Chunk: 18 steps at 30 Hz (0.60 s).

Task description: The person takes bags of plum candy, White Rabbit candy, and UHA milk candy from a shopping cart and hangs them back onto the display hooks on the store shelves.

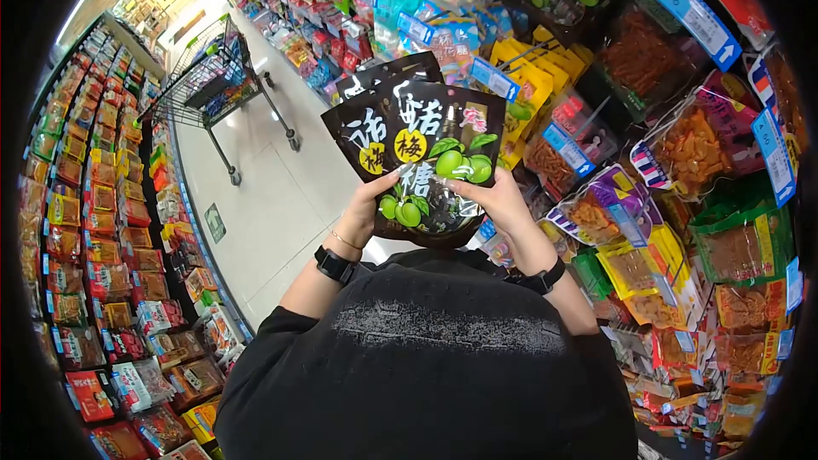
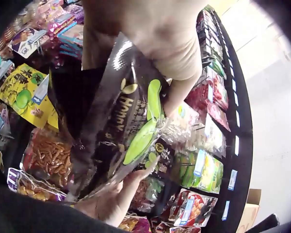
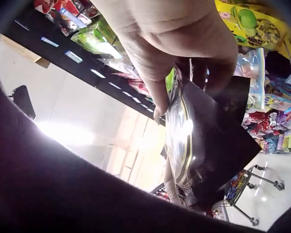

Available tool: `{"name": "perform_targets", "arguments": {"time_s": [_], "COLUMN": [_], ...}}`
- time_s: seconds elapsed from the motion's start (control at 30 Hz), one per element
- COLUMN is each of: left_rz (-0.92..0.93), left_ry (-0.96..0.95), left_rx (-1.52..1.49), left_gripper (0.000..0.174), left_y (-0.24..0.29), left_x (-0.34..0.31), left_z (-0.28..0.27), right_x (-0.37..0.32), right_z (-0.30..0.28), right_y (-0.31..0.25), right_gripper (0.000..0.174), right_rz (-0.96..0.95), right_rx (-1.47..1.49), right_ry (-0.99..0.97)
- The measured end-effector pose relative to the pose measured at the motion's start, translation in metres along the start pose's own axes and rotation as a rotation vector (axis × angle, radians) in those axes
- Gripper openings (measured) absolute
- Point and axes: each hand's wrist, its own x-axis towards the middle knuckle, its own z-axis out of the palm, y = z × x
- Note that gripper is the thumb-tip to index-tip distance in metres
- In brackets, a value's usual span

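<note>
Several black candy bags point(image 1: 443, 140) with green plums and white lettering are fanned out in front of the chest. My left hand point(image 1: 365, 204) grips them at the lower left, its thumb laid over the front. On the lower right my right hand point(image 1: 504, 203) holds the same bags, thumb across the front and fingers behind. In the left wrist view the side of a bag point(image 2: 119, 119) shows between the two hands. Seen from the right wrist, the dark bag point(image 3: 208, 131) hangs below the right hand point(image 3: 179, 39), its clear edge shining.
Hanging snack packs with blue price tags point(image 1: 567, 149) fill the rack close on the right. A lower shelf of packets point(image 1: 102, 238) runs along the left. A shopping cart point(image 1: 209, 81) stands ahead on the tiled floor point(image 1: 273, 145).
</note>
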Motion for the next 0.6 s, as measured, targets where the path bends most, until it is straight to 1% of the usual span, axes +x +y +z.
{"name": "perform_targets", "arguments": {"time_s": [0.03,0.07,0.13,0.17,0.2,0.27,0.3,0.33,0.4,0.43,0.47,0.57,0.6], "left_rz": [0.033,0.027,0.123,0.135,0.130,0.190,0.199,0.223,0.231,0.227,0.218,0.283,0.279], "left_ry": [0.033,0.036,0.075,0.067,0.071,0.114,0.062,0.114,0.096,0.059,0.059,0.061,0.056], "left_rx": [0.075,0.071,0.118,0.101,0.098,-0.039,-0.030,-0.004,-0.041,-0.113,-0.118,-0.184,-0.211], "left_gripper": [0.042,0.042,0.041,0.042,0.042,0.044,0.047,0.045,0.041,0.037,0.037,0.037,0.038], "left_y": [0.000,0.001,0.008,0.008,0.015,0.030,0.035,0.040,0.053,0.056,0.060,0.071,0.072], "left_x": [0.002,-0.001,-0.009,-0.009,-0.017,-0.037,-0.039,-0.045,-0.059,-0.061,-0.064,-0.075,-0.075], "left_z": [-0.013,-0.021,-0.032,-0.048,-0.051,-0.055,-0.067,-0.078,-0.091,-0.103,-0.117,-0.140,-0.154], "right_x": [0.001,0.003,0.010,0.014,0.018,0.025,0.029,0.032,0.038,0.040,0.041,0.049,0.051], "right_z": [0.006,0.013,0.029,0.037,0.047,0.067,0.076,0.085,0.102,0.113,0.121,0.134,0.136], "right_y": [0.005,0.009,0.020,0.026,0.031,0.042,0.046,0.049,0.055,0.054,0.056,0.061,0.061], "right_gripper": [0.033,0.031,0.031,0.030,0.030,0.028,0.028,0.028,0.028,0.029,0.029,0.030,0.031], "right_rz": [0.000,-0.001,0.014,0.023,0.029,0.044,0.019,0.015,0.049,0.066,0.072,0.031,0.015], "right_rx": [0.009,0.018,0.071,0.125,0.126,0.112,0.117,0.120,0.166,0.183,0.181,0.249,0.259], "right_ry": [0.017,0.032,0.051,0.070,0.071,0.053,0.052,0.055,0.026,0.041,0.049,0.073,0.070]}}
